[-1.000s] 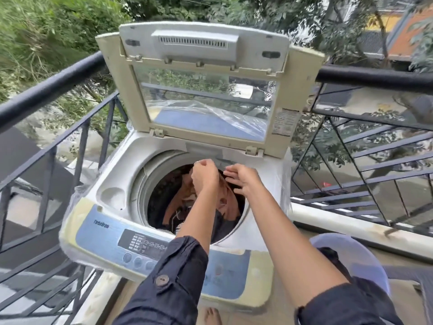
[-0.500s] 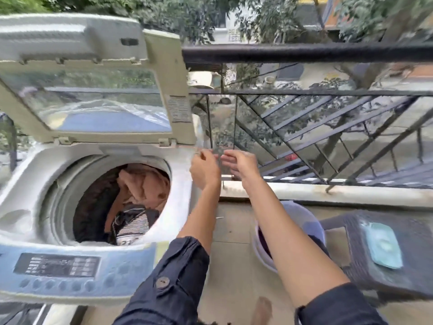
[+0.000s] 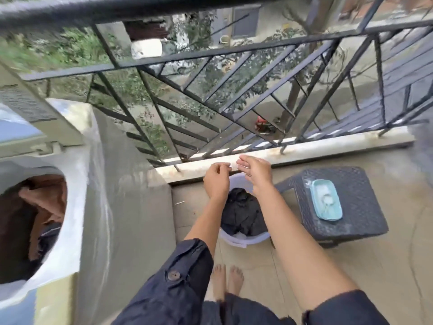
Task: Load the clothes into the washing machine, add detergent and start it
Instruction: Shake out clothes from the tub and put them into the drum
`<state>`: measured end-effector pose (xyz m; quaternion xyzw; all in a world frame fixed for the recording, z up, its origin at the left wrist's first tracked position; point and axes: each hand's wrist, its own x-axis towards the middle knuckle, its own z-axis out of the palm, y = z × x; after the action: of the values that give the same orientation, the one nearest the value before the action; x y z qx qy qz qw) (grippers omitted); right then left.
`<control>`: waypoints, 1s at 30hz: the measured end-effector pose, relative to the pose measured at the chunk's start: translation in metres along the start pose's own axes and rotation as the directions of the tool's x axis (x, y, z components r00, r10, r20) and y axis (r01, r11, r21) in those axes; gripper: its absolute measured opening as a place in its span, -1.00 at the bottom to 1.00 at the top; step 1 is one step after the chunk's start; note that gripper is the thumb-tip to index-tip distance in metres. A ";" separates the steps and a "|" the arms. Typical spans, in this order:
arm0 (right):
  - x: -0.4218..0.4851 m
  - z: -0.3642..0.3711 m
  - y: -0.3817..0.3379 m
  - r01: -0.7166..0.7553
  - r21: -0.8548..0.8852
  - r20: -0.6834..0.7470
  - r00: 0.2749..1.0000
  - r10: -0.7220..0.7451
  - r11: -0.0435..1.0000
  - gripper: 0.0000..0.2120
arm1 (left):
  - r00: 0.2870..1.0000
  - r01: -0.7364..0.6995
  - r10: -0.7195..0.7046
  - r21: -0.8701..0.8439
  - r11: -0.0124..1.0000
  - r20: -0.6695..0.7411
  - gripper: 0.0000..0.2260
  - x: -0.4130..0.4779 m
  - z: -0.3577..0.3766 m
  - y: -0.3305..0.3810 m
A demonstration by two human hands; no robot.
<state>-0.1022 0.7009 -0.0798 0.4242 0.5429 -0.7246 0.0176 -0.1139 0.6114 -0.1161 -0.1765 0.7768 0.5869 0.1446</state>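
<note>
In the drum of the white top-loading washing machine [image 3: 77, 207] lie tan and dark clothes [image 3: 44, 202]. More black clothes [image 3: 243, 212] fill the round white plastic tub [image 3: 243, 241] on the floor below my left hand [image 3: 216, 181] and right hand [image 3: 254, 175], whose fingers are loosely apart and empty. I judge loading half done, with detergent and start left.

Left hand [image 3: 216, 184], right hand [image 3: 255, 174] — over tub [image 3: 243, 240]
</note>
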 end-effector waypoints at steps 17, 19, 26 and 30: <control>0.292 -0.100 0.264 -0.288 -0.152 -0.268 0.933 0.241 0.946 -0.85 | 0.995 0.094 -0.083 0.385 0.918 -0.045 -0.73 0.170 0.169 -0.266; 0.320 -0.104 0.295 -0.320 -0.190 -0.293 0.921 0.257 0.928 -0.77 | 0.994 0.108 -0.102 0.453 0.885 -0.039 -0.62 0.194 0.184 -0.305; 0.401 -0.113 0.397 -0.370 -0.145 -0.295 0.901 0.317 0.917 -0.45 | 0.976 0.023 -0.160 0.668 0.744 0.145 -0.38 0.264 0.211 -0.412; 0.421 -0.106 0.438 -0.429 -0.192 -0.233 0.894 0.383 0.883 -0.04 | 0.964 0.056 -0.221 0.702 0.710 0.146 -0.34 0.278 0.223 -0.447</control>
<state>-0.0955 0.7895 -0.6897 0.5902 0.5238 -0.5905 0.1689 -0.1607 0.6857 -0.6813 -0.1017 0.9030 0.2573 0.3286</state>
